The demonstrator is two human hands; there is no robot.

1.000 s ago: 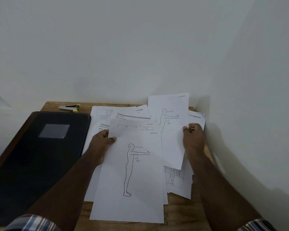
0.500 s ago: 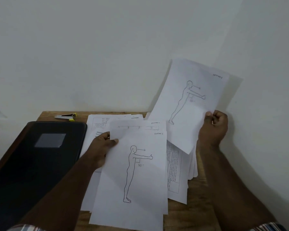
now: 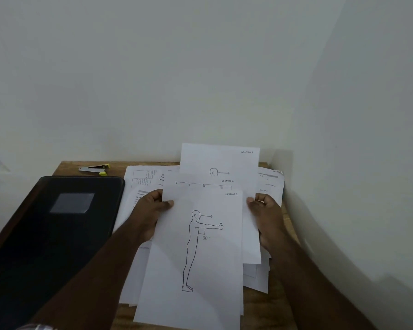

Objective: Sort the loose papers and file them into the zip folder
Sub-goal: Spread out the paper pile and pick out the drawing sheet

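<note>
A small stack of white sheets sits between both hands above the desk. Its top sheet [image 3: 196,253] shows a standing figure with one arm stretched out and the mark 90°. My left hand [image 3: 150,213] grips the stack's left edge, thumb on top. My right hand [image 3: 265,215] holds a similar figure sheet [image 3: 221,160] by its right edge; that sheet lies tucked behind the stack, with its top sticking out. More loose papers [image 3: 143,179] are spread on the desk underneath. The black zip folder [image 3: 57,225] lies shut to the left.
A grey and yellow staple remover [image 3: 96,169] lies at the back of the wooden desk [image 3: 67,166]. White walls close off the back and the right side, right next to the papers. More loose sheets [image 3: 271,184] reach the right wall.
My right hand lifted the second figure sheet off the pile, held it up by the right wall, then brought it down behind the stack in my left hand.
</note>
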